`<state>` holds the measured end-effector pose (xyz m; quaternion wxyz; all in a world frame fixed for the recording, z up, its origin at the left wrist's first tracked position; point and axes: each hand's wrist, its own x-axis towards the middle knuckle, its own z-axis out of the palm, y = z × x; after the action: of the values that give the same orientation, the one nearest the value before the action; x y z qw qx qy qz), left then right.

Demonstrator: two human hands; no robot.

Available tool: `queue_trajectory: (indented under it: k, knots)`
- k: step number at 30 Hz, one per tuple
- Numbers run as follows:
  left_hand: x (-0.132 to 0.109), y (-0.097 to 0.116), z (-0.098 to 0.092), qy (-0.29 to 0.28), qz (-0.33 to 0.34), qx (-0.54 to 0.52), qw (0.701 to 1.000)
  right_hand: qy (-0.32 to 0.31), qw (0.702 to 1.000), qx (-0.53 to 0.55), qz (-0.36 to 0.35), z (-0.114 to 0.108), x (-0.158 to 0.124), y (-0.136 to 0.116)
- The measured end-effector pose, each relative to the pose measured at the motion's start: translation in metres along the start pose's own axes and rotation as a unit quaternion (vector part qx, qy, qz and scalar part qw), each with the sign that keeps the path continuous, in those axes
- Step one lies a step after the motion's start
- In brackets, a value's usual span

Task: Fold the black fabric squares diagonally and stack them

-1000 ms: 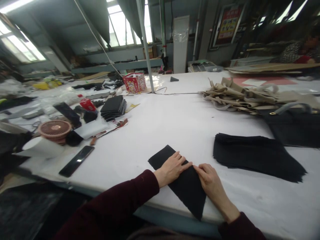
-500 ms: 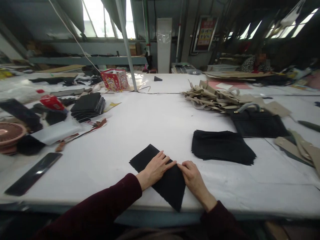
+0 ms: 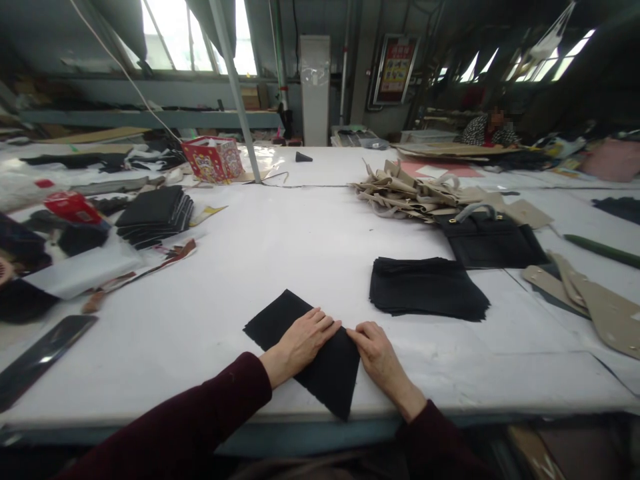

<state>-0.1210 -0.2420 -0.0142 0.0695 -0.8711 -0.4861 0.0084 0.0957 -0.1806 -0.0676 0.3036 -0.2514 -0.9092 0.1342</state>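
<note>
A piece of black fabric lies folded on the white table, forming a rough point toward me. My left hand rests on its upper part, and my right hand presses on its right edge. Their fingertips nearly meet over the cloth. Part of the fabric is hidden beneath both hands. To the right stands a stack of black fabric pieces, apart from my hands.
The white table's front edge runs just below my hands. A black bag, beige cut pieces and a heap of beige straps lie to the right. A dark phone, stacked black pieces and a red box lie left. A co-worker sits far back.
The whole view has swung, so the table's contents sit further left and the table looks more level. My hands have stayed on the black fabric.
</note>
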Motion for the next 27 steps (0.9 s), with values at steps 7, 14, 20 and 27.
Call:
queue_trajectory:
  k: [7,14,20,27]
  knots:
    - [0.002,0.002,-0.003,0.003,0.008,0.013,1.0,0.002,1.0,0.001,-0.004,-0.008,-0.002,-0.002]
    - [0.003,0.004,0.001,0.003,0.015,0.022,1.0,-0.013,1.0,-0.019,0.007,-0.014,-0.008,-0.003]
    - [0.004,0.008,0.001,0.006,0.008,0.03,0.999,-0.03,0.999,-0.037,0.013,-0.017,-0.009,-0.007]
    - [0.004,0.011,0.0,0.004,0.011,0.041,0.999,0.006,0.999,-0.008,0.033,-0.02,-0.01,-0.009]
